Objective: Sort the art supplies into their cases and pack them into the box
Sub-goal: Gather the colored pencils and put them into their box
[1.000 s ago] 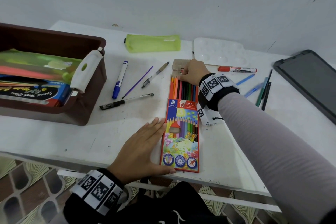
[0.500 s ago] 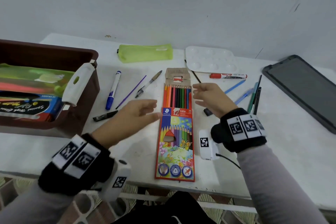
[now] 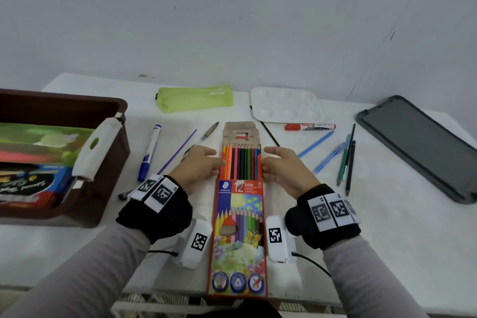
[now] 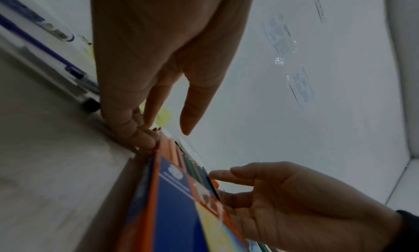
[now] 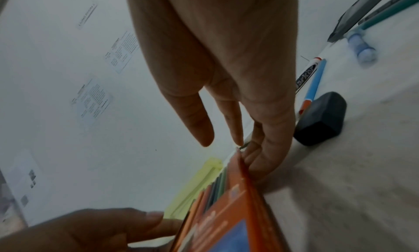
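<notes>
Brown box [image 3: 113, 162] at far left already holds a blue crayon pack [image 3: 33, 183] and other packs. Our left hand [image 3: 198, 165] and right hand [image 3: 281, 168] flank the pencil case [image 3: 238, 235], relaxed fingers touching its long edges, gripping nothing. Its long axis runs away from us, coloured pencils [image 3: 241, 162] half out, flap [image 3: 240, 131] open. Both hands are equally near. Loose pens [image 3: 347, 160] lie at the right.

the pencil case [image 3: 238, 227] says "staedtler", "12" and "luna". the red pen [image 5: 306, 74] says "marker".
</notes>
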